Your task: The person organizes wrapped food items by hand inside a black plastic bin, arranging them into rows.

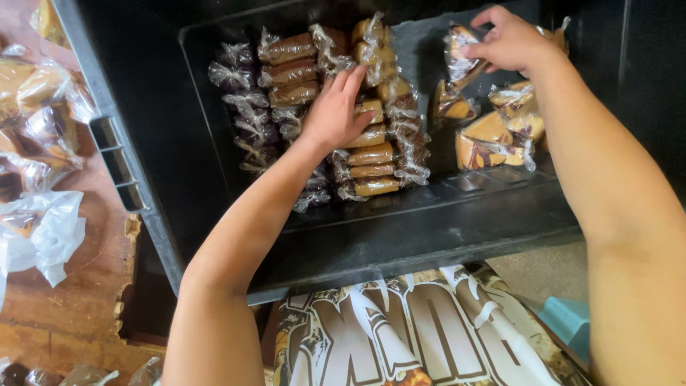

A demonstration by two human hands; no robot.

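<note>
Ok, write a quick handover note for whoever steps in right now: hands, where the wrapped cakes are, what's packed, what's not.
Left hand: flat on the packed rows of wrapped cake slices in the black crate, no closed grip visible.
Right hand: at the crate's far right, fingers on a wrapped marble slice.
Done: neat rows fill the crate's left half.
Left: loose slices at the right lie unaligned; more wrapped pieces wait on the wooden table outside.
</note>
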